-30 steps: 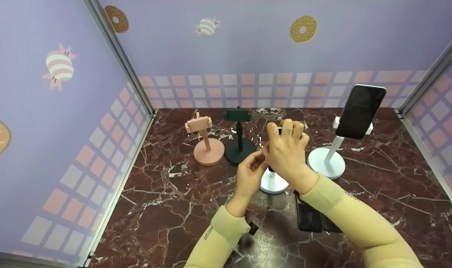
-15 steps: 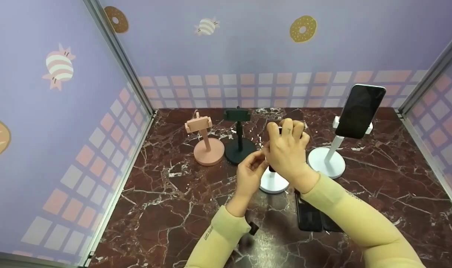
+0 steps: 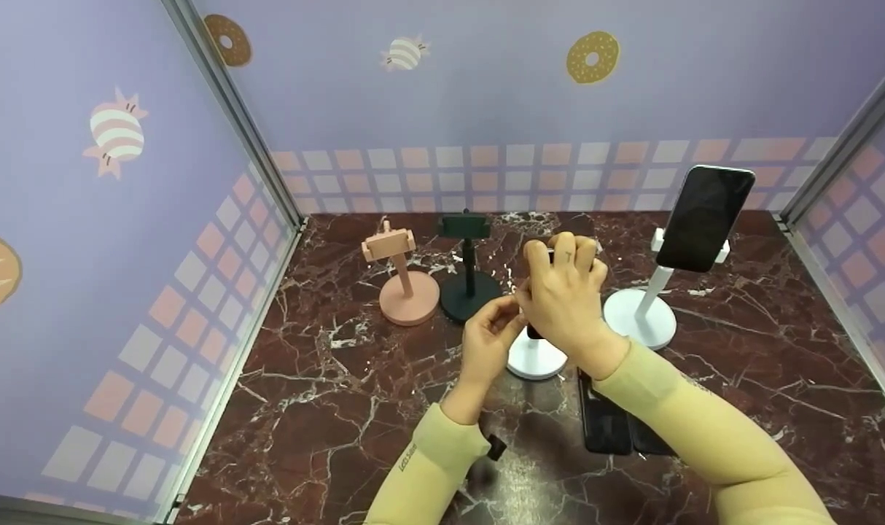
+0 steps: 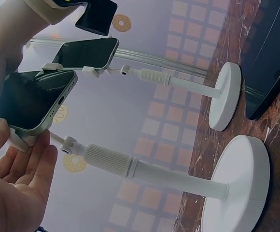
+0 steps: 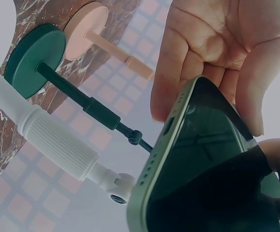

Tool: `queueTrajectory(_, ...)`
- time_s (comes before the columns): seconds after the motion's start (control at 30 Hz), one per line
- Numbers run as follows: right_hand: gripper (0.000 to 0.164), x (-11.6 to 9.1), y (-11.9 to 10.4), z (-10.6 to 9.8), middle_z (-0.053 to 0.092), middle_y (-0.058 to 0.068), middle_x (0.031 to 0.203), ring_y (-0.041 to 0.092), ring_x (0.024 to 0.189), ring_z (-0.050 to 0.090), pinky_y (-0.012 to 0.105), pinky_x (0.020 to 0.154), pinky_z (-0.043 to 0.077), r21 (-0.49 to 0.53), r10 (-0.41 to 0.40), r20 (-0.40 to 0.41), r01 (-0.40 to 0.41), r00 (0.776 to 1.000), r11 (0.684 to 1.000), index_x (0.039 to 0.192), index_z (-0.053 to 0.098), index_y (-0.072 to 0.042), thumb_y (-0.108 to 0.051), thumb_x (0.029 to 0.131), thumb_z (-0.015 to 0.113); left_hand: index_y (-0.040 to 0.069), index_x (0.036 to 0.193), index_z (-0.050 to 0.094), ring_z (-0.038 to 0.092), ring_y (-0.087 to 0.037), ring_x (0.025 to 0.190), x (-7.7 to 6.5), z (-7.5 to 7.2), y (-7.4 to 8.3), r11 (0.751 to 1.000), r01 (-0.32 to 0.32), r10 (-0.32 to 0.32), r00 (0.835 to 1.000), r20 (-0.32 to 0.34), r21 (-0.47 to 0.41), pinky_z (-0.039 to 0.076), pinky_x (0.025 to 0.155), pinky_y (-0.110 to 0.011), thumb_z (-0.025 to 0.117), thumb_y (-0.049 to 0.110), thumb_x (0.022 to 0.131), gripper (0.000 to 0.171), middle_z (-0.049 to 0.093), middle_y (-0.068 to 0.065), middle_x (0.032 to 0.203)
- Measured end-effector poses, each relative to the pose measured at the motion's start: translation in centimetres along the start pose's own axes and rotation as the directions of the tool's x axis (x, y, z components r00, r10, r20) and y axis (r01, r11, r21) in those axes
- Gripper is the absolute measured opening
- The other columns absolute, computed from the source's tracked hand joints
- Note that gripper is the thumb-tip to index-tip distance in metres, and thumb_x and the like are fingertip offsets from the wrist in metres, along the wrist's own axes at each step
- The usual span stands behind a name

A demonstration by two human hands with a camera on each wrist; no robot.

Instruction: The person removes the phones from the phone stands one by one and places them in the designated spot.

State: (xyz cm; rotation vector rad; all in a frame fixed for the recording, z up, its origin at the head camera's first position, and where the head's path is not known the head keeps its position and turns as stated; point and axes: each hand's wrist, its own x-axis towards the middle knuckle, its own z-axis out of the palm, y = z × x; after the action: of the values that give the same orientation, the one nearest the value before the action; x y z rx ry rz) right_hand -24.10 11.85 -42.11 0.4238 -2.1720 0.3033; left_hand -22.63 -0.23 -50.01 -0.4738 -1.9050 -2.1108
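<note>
A white phone stand point(image 4: 169, 179) stands upright on the marbled table between the hands. At its top, a smartphone point(image 4: 38, 96) with a pale green edge sits against the white clamp point(image 4: 18, 140). My left hand point(image 3: 488, 343) pinches the clamp, thumb in front and fingers behind, at the phone's lower edge. My right hand point(image 3: 566, 299) holds the phone from above with bent fingers, its back hiding most of the phone in the head view. In the right wrist view, the phone's glossy dark screen and charging port show, with left-hand fingers behind it.
To the right, a second white stand point(image 3: 641, 319) bears an upright smartphone point(image 3: 705, 219). A pink stand point(image 3: 409, 297) and a dark green stand point(image 3: 470, 295) are on the left. Dark phones point(image 3: 606, 426) lie on the table under the right forearm. Patterned panels enclose the table.
My right hand has shifted very slightly to the right. The left hand, the stands and the phones on the table look the same.
</note>
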Motion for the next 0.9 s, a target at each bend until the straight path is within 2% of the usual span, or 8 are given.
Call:
queueTrajectory(0.2,0.044,-0.1,0.1,-0.1,0.045,0.021,0.105,0.046,0.105,0.036,0.051,0.065,0.035,0.02,0.001,0.008,-0.001,1.0,1.0,0.104,0.048,-0.008,0.0,0.071,0.075,-0.016,0.117,0.066,0.067,-0.004,0.099,0.1,-0.2,-0.3,1.0,-0.021,0.021,1.0,0.018,-0.015,0.057,0.09,-0.022,0.072,-0.001,0.093,0.029,0.069,-0.034,0.111)
queueTrajectory(0.4,0.044,-0.1,0.1,0.0,0.045,0.021,0.105,0.045,0.104,0.036,0.05,0.064,0.034,0.025,-0.007,0.0,0.007,1.0,1.0,0.104,0.048,-0.008,0.0,0.071,0.076,-0.014,0.12,0.064,0.067,-0.005,0.104,-0.2,0.0,-0.8,0.998,-0.033,0.033,0.999,0.007,-0.045,0.057,0.094,-0.025,0.071,0.005,0.095,0.032,0.068,-0.034,0.115)
queueTrajectory(0.63,0.045,-0.2,0.0,0.0,0.045,0.02,0.105,0.043,0.104,0.036,0.049,0.064,0.034,0.021,-0.01,-0.008,0.01,1.0,1.0,0.104,0.048,-0.008,0.0,0.07,0.076,-0.017,0.121,0.062,0.067,-0.005,0.109,-0.3,0.4,-1.4,0.994,-0.069,0.068,0.998,-0.012,-0.082,0.056,0.097,-0.026,0.067,0.001,0.097,0.03,0.066,-0.037,0.118)
queueTrajectory(0.9,0.047,-0.3,0.2,-0.1,0.045,0.02,0.104,0.045,0.106,0.035,0.052,0.066,0.035,0.065,-0.007,0.0,0.007,1.0,0.998,0.104,0.048,-0.008,-0.001,0.068,0.078,-0.017,0.119,0.063,0.067,-0.004,0.106,-0.4,0.5,-1.3,0.994,-0.053,0.05,0.998,-0.031,-0.099,0.056,0.096,-0.025,0.066,-0.002,0.097,0.027,0.065,-0.037,0.117)
